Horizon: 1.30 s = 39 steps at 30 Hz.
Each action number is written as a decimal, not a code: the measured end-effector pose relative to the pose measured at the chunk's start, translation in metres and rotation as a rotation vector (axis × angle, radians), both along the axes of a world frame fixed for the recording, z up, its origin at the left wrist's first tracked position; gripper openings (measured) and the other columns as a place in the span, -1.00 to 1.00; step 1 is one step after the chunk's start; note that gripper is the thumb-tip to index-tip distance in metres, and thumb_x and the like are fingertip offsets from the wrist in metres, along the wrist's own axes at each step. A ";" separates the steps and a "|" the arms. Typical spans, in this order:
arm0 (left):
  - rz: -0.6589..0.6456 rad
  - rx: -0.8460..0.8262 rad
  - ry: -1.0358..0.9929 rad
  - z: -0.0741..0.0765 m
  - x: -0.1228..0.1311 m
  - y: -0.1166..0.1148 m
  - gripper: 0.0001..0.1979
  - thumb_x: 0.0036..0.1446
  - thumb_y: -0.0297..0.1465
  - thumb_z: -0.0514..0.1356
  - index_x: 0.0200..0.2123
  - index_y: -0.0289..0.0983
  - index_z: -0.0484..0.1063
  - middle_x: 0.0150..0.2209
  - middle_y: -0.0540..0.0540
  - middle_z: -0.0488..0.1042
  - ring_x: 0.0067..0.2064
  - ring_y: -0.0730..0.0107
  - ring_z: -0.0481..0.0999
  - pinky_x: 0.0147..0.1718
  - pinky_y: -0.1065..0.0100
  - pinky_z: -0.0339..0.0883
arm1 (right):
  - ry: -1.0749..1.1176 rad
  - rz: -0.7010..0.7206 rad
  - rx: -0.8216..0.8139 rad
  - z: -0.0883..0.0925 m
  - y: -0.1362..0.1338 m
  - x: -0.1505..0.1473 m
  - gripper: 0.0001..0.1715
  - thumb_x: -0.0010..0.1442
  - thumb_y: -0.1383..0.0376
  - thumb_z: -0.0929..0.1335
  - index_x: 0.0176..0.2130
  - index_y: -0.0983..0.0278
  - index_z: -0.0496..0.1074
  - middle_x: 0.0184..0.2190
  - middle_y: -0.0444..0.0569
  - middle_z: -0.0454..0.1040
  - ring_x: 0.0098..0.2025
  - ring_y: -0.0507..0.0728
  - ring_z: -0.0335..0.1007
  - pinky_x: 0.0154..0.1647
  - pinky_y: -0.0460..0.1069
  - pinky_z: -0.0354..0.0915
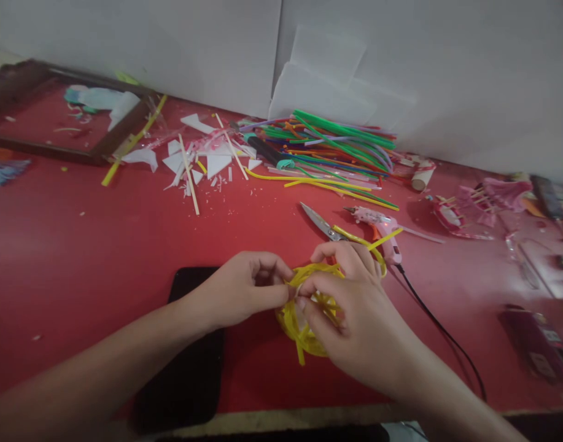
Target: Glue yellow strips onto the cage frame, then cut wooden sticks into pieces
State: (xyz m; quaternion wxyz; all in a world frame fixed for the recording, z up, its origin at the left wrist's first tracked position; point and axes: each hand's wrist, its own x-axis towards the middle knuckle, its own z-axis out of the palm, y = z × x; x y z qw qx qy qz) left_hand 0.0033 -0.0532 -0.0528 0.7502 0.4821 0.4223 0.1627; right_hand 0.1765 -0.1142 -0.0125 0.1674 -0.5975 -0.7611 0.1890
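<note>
A round woven piece of yellow pipe cleaners (288,322) lies on the red table in front of me, with short yellow ends sticking out. My left hand (251,285) pinches its upper left rim between thumb and fingers. From the right, my right hand (350,294) closes thumb and index finger on a strand at the same spot, the fingertips of both hands nearly meeting. My right palm covers the right side of the piece. Scissors (318,222) and a pink glue gun (376,224) rest just beyond my right hand.
A bundle of coloured pipe cleaners (341,144) lies at the back, beside white paper scraps (217,162) and wooden sticks (189,178). A black phone-like slab (184,374) is under my left forearm. A dark frame (46,150) stands far left; the glue gun's cord (440,328) runs right.
</note>
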 end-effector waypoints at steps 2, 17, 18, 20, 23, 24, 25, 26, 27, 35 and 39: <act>0.002 -0.011 -0.001 -0.001 0.000 0.000 -0.82 -0.17 -0.43 0.28 -0.42 -0.35 0.41 -0.55 0.06 0.43 -0.50 0.57 0.37 -0.45 0.50 0.22 | -0.004 -0.005 0.008 -0.002 0.000 -0.001 -0.86 0.15 0.34 0.30 -0.38 0.20 0.46 -0.11 0.03 0.25 -0.04 0.22 0.12 -0.07 0.20 0.12; -0.013 -0.002 -0.002 0.000 -0.001 0.000 -0.83 -0.17 -0.43 0.25 -0.43 -0.35 0.37 -0.54 0.07 0.43 -0.49 0.57 0.37 -0.43 0.48 0.24 | 0.060 0.037 0.163 -0.002 -0.001 0.003 -0.95 0.17 0.33 0.32 -0.33 0.21 0.41 -0.14 0.00 0.30 -0.05 0.17 0.19 -0.03 0.15 0.14; -0.017 -0.001 -0.005 0.001 -0.001 0.000 -0.82 -0.17 -0.43 0.26 -0.43 -0.35 0.37 -0.55 0.08 0.42 -0.49 0.57 0.36 -0.44 0.48 0.23 | 0.072 0.041 0.200 -0.001 0.000 0.005 -0.96 0.18 0.33 0.32 -0.30 0.23 0.39 -0.15 0.00 0.32 -0.05 0.16 0.21 -0.02 0.13 0.16; -0.020 0.002 -0.009 0.001 -0.001 0.001 -0.82 -0.17 -0.42 0.27 -0.43 -0.35 0.38 -0.56 0.08 0.41 -0.50 0.58 0.35 -0.46 0.50 0.22 | 0.053 0.047 0.260 0.001 0.002 0.010 -0.92 0.18 0.34 0.32 -0.24 0.26 0.36 -0.15 0.01 0.36 -0.04 0.15 0.25 0.02 0.11 0.17; -0.017 -0.013 -0.018 0.001 0.000 0.002 -0.82 -0.18 -0.43 0.27 -0.44 -0.35 0.38 -0.56 0.07 0.42 -0.49 0.57 0.37 -0.45 0.50 0.23 | -0.069 0.066 0.238 0.000 0.007 0.018 -0.75 0.20 0.29 0.31 -0.09 0.29 0.35 -0.09 0.05 0.42 0.02 0.20 0.27 0.04 0.13 0.17; -0.013 -0.019 -0.021 0.001 0.000 0.002 -0.82 -0.18 -0.42 0.27 -0.45 -0.35 0.37 -0.55 0.07 0.43 -0.49 0.57 0.38 -0.44 0.49 0.24 | -0.117 0.070 0.214 -0.002 0.008 0.020 -0.69 0.21 0.25 0.31 -0.05 0.30 0.34 -0.09 0.06 0.43 0.03 0.23 0.28 0.04 0.15 0.16; -0.008 -0.025 -0.023 0.002 0.000 0.002 -0.82 -0.18 -0.41 0.28 -0.45 -0.35 0.37 -0.55 0.07 0.43 -0.48 0.57 0.38 -0.44 0.49 0.25 | -0.158 0.072 0.195 -0.003 0.009 0.023 -0.65 0.21 0.21 0.31 -0.03 0.31 0.34 -0.09 0.07 0.44 0.02 0.25 0.29 0.04 0.17 0.16; -0.003 -0.030 -0.023 0.002 0.000 0.002 -0.81 -0.18 -0.41 0.29 -0.45 -0.35 0.37 -0.55 0.07 0.43 -0.49 0.57 0.38 -0.44 0.50 0.25 | -0.189 0.071 0.183 -0.004 0.010 0.025 -0.63 0.21 0.17 0.32 -0.03 0.30 0.34 -0.12 0.07 0.45 0.00 0.26 0.31 0.03 0.20 0.15; 0.001 -0.032 -0.020 0.002 0.000 0.002 -0.80 -0.18 -0.40 0.30 -0.46 -0.35 0.37 -0.55 0.07 0.43 -0.49 0.58 0.38 -0.44 0.50 0.25 | -0.209 0.066 0.184 -0.005 0.010 0.027 -0.63 0.21 0.14 0.32 -0.05 0.30 0.35 -0.15 0.06 0.46 -0.03 0.27 0.32 0.03 0.21 0.14; 0.017 -0.030 -0.010 -0.002 -0.001 0.001 -0.82 -0.17 -0.43 0.30 -0.44 -0.35 0.38 -0.57 0.07 0.45 -0.52 0.60 0.38 -0.48 0.53 0.24 | -0.184 0.104 0.250 0.009 0.004 0.030 -0.85 0.26 0.27 0.29 -0.24 0.27 0.43 -0.35 -0.04 0.46 -0.24 0.18 0.32 -0.17 0.12 0.19; 0.052 0.000 0.017 -0.002 -0.001 0.002 -0.81 -0.16 -0.43 0.30 -0.42 -0.36 0.41 -0.54 0.04 0.47 -0.50 0.58 0.41 -0.46 0.52 0.27 | -0.093 0.149 0.286 0.017 -0.008 0.017 -0.84 0.27 0.41 0.27 -0.29 0.30 0.45 -0.42 -0.05 0.43 -0.35 0.09 0.29 -0.32 0.01 0.21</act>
